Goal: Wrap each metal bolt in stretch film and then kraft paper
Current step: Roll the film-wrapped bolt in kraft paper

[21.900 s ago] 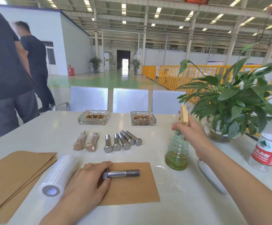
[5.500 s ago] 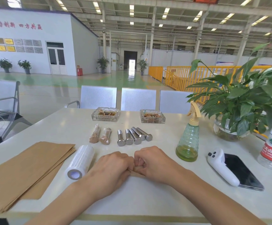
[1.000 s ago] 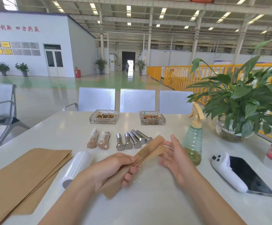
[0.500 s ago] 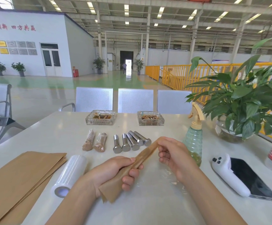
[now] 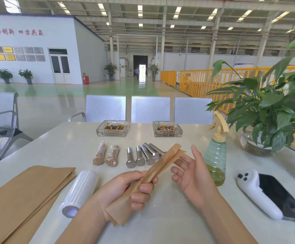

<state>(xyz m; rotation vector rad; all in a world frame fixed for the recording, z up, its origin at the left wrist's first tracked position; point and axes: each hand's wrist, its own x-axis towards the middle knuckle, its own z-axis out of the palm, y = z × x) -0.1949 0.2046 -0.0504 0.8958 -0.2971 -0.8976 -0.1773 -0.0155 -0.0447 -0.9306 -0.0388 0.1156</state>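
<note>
On table, far edge: two glass ashtrays (image 5: 112, 130), filled with butts.
Above table, centre: kraft-paper roll (image 5: 158, 169), long, tilted, ends loose.
Left hand (image 5: 125, 189): gripping roll.
Right hand (image 5: 192, 173): spread, fingertips by roll's upper end.

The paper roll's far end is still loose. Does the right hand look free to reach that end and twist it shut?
Probably yes. The right hand is open, holds nothing, and sits right beside the kraft paper roll's upper end, with nothing between them. The left hand grips only the roll's lower half.
</note>
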